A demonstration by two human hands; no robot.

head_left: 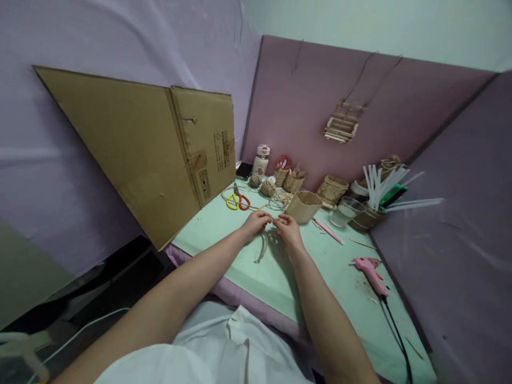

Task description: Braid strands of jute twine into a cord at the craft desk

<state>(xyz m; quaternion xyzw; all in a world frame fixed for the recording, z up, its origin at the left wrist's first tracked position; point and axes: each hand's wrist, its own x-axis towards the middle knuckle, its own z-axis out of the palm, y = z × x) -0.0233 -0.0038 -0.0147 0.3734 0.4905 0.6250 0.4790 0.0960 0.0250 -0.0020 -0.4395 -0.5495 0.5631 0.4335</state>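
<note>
Both hands meet over the front middle of the table. My left hand [256,223] pinches a tan twine cord, and my right hand [287,228] pinches the same cord a short way to the right. A braided-looking length of the twine [263,248] hangs from my left hand and curls down on the pale green tabletop. Just beyond my right hand stands a container [303,207] covered in flat wooden sticks. Scissors [237,201] with yellow and red handles lie past my left hand. Loose twine [280,200] is coiled behind the hands.
A pink hot glue gun [372,276] lies at the right, its black cable running to the front edge. A clear cup [344,212] and a pot of white glue sticks [378,186] stand behind it. A pink pen [330,232] lies nearby. Cardboard [160,154] leans at the left.
</note>
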